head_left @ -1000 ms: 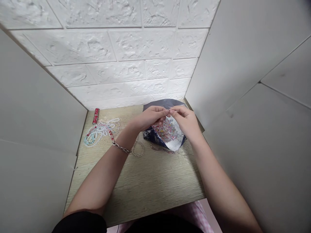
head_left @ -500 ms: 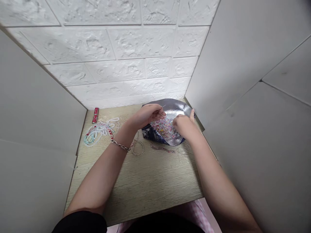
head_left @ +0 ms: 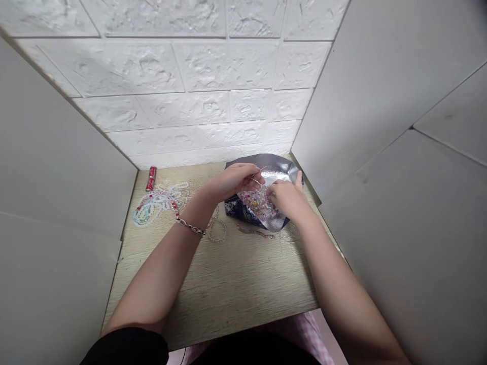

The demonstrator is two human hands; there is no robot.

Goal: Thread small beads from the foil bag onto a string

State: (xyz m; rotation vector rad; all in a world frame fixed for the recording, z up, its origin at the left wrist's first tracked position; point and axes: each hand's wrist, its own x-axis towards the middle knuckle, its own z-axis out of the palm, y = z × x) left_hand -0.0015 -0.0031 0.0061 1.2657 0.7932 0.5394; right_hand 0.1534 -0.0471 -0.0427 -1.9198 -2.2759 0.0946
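My left hand (head_left: 239, 181) is closed in a pinch on a thin beading needle (head_left: 264, 168), whose fine tip sticks out past the thumb. It hovers over the left side of an open pouch (head_left: 279, 165) with a silvery lining and a dark blue patterned outside. Loose small beads (head_left: 256, 203) in pink, white, yellow and other colours fill its bottom. Inside the pouch, at the right edge of the beads, my right hand (head_left: 289, 198) has its thumb and fingers drawn together. Whatever sits between those fingertips is hidden. One finger of it points up by the pouch's far right rim.
White bead strands (head_left: 162, 200) with red and turquoise parts lie at the left. Behind them is a red cylinder (head_left: 151, 179). A pale bead loop (head_left: 216, 229) and a short beaded strand (head_left: 256, 232) lie before the pouch. A brick wall (head_left: 205, 106) and side panels enclose the table.
The view has shifted slightly. My right fingers have moved a little to the left among the beads. My left hand keeps its pinch on the needle.
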